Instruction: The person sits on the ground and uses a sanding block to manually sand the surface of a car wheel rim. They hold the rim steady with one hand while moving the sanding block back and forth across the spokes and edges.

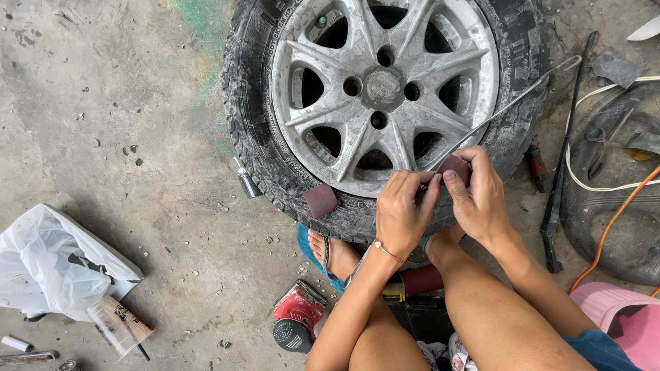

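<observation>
Hands meet at the near sidewall of the black tyre (261, 130): left hand (402, 213) and right hand (481, 199) pinch a small dark-red rubber patch (455, 166) (edge partly hidden), beside a thin metal rod (509, 104) slanting up-right across the silver alloy rim (385, 89).

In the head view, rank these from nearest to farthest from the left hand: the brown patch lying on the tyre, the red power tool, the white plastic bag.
From the left hand:
1. Brown patch, lying on the tyre's sidewall just to its left.
2. Red power tool, on the floor below and left.
3. White plastic bag, far left on the concrete.
</observation>
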